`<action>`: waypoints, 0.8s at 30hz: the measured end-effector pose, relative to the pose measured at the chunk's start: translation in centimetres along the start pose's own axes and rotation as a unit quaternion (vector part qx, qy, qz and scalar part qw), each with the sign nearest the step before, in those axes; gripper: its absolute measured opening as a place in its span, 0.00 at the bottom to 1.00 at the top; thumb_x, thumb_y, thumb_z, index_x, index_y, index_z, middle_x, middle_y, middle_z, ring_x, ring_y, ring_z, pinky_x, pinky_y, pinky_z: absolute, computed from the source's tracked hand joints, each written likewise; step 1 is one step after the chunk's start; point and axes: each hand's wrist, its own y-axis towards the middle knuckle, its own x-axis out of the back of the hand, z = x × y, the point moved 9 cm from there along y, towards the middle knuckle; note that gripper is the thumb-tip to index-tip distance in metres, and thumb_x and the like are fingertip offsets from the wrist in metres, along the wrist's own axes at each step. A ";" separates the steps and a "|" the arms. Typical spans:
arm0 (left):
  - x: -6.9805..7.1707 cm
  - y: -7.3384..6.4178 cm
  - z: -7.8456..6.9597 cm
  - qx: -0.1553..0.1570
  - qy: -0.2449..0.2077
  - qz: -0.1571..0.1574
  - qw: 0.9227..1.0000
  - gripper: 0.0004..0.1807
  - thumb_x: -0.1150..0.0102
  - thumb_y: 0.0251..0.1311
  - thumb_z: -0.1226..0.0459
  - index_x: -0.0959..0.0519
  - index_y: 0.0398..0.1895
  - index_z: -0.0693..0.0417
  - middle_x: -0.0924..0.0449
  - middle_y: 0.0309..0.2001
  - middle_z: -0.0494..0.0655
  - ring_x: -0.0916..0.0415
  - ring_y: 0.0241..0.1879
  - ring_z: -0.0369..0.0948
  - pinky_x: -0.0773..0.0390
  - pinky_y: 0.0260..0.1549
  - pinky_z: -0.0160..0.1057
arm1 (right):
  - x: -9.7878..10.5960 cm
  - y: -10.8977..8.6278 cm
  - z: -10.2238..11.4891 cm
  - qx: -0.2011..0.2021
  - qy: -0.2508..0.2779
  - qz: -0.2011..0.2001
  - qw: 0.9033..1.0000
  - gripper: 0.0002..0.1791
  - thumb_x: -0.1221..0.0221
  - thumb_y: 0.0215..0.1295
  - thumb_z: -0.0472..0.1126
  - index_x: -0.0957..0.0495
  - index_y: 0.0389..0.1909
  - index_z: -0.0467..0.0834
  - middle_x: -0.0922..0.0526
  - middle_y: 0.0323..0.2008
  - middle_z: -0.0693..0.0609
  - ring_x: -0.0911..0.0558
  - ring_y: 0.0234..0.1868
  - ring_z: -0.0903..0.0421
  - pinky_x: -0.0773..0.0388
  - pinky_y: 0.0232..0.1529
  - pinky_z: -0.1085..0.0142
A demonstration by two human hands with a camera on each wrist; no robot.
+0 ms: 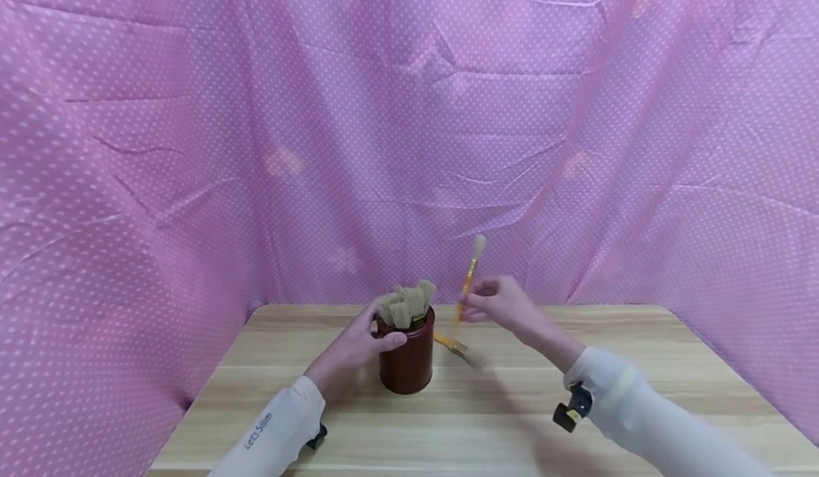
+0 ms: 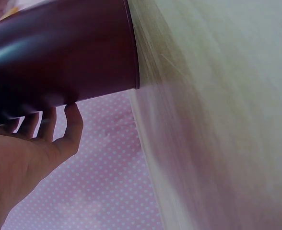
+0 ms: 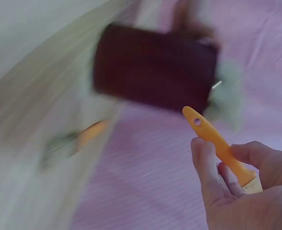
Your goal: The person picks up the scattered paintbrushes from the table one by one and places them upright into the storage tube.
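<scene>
Fingers of right hand (image 1: 502, 305) pinch orange brush (image 1: 469, 278) upright; left hand (image 1: 358, 345) fingers wrap maroon can (image 1: 407, 362).

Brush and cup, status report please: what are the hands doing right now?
Left hand grips dark red cup. Right hand pinches orange brush, bristles up. Second brush lies on table behind cup.

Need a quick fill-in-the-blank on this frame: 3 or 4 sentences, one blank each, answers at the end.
1. The left hand grips the dark red ____ that stands on the wooden table.
2. The right hand pinches a brush whose handle is ____ in colour.
3. The held brush points its bristles ____.
4. A second brush lies flat on the table to the ____ of the can.

Missing words: can; orange; up; right
</scene>
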 end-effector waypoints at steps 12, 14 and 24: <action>-0.4 0.1 0.1 0.015 -0.020 0.007 1.000 0.41 0.36 0.50 0.46 0.47 0.66 0.21 0.42 0.63 0.30 0.44 0.62 0.39 0.40 0.56 0.54 | -4.5 -0.5 5.9 0.121 -0.128 -0.044 0.983 0.09 0.34 0.56 0.43 0.21 0.32 0.41 0.17 0.27 0.49 0.17 0.27 0.53 0.21 0.29 0.62; -0.4 0.1 0.1 0.016 -0.021 0.007 1.000 0.41 0.36 0.50 0.46 0.47 0.66 0.21 0.42 0.62 0.29 0.44 0.62 0.38 0.41 0.57 0.54 | -4.8 -0.6 5.9 0.129 -0.167 -0.059 0.976 0.09 0.34 0.55 0.45 0.21 0.30 0.44 0.17 0.26 0.53 0.18 0.27 0.57 0.21 0.28 0.64; -0.2 -0.1 -0.1 -0.002 -0.009 0.006 1.000 0.39 0.37 0.52 0.46 0.46 0.66 0.23 0.42 0.63 0.31 0.43 0.61 0.38 0.39 0.55 0.52 | -8.1 -1.0 5.3 0.194 -0.224 -0.042 0.954 0.08 0.34 0.55 0.44 0.23 0.26 0.46 0.19 0.24 0.57 0.21 0.15 0.54 0.25 0.13 0.66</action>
